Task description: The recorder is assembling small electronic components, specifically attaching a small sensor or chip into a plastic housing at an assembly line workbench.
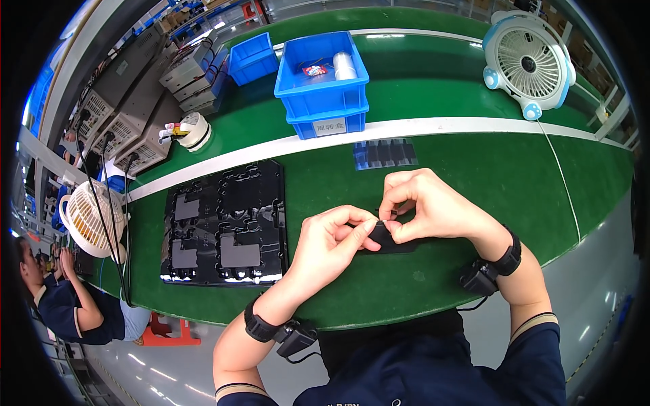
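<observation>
Both hands meet over the right middle of the green bench, thumbs and forefingers pinched close together. My left hand [330,242] is closed at the fingertips, by the edge of a flat black piece [396,245]. From the other side my right hand [428,203] comes in, also pinching, its thumb at the same edge. Something small and dark shows between the fingers, too covered to name. Left of my hands lies a glossy black moulded tray [276,203] with several recesses; three of them hold grey L-shaped parts [240,256]. Beyond my hands rests a dark bluish film strip [386,154].
Stacked blue bins [321,105] stand behind a white rail, the upper one holding a clear roll. A white-blue fan [528,64] is at far right, another fan [95,218] at left. Grey instruments [128,111] with cables fill the back left. A person [74,304] sits at left.
</observation>
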`<action>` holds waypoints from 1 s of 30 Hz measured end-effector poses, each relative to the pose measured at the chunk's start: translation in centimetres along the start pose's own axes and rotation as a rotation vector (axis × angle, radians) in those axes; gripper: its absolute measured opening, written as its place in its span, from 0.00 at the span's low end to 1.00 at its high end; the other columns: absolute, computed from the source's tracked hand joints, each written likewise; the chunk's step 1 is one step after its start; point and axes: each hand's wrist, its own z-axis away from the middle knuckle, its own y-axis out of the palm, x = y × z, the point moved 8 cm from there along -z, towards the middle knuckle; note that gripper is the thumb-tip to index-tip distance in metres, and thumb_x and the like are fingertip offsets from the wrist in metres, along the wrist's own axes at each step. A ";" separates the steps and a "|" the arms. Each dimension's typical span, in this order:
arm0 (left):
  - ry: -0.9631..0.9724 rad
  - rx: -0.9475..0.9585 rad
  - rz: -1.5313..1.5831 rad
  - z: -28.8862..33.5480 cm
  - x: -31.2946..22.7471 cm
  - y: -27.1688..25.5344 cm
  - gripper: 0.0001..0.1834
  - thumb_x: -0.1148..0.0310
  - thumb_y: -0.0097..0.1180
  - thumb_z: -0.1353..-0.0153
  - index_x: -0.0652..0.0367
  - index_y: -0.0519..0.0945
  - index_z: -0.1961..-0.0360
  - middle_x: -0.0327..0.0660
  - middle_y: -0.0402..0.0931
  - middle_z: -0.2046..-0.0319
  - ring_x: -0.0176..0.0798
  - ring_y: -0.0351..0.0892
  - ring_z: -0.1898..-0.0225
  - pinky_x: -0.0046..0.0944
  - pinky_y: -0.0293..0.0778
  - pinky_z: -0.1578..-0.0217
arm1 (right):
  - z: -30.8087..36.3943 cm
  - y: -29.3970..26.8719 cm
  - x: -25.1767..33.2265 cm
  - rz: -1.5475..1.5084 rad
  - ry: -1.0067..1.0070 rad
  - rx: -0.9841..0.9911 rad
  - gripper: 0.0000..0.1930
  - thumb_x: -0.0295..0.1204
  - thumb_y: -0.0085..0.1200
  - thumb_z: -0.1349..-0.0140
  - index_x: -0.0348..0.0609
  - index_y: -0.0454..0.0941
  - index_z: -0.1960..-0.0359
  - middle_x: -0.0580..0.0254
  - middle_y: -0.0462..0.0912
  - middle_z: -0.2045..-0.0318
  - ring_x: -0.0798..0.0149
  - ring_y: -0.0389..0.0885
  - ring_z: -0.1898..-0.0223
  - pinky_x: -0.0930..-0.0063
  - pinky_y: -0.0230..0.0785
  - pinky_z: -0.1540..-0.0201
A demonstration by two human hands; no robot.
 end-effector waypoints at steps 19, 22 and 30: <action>0.090 -0.166 -0.046 -1.0 -0.2 -2.0 0.08 0.74 0.55 0.44 0.65 0.77 0.63 0.41 0.77 0.69 0.32 0.79 0.70 0.26 0.75 0.69 | 0.2 0.0 -2.6 -0.021 0.177 -0.322 0.08 0.26 0.62 0.53 0.36 0.81 0.72 0.61 0.75 0.78 0.71 0.74 0.76 0.79 0.68 0.73; 0.067 -0.177 -0.012 -1.2 0.3 -2.2 0.07 0.76 0.57 0.45 0.67 0.77 0.66 0.41 0.77 0.71 0.32 0.80 0.73 0.24 0.74 0.72 | 0.3 0.4 -1.9 0.025 0.117 -0.327 0.08 0.27 0.62 0.53 0.37 0.81 0.72 0.61 0.75 0.78 0.69 0.74 0.76 0.77 0.67 0.74; 0.096 -0.218 -0.109 -1.0 -0.4 -2.3 0.06 0.75 0.56 0.45 0.69 0.76 0.71 0.42 0.77 0.71 0.30 0.80 0.76 0.24 0.72 0.78 | 0.4 0.8 -1.7 0.038 0.025 -0.391 0.07 0.26 0.63 0.54 0.39 0.81 0.72 0.62 0.74 0.79 0.68 0.73 0.77 0.75 0.65 0.76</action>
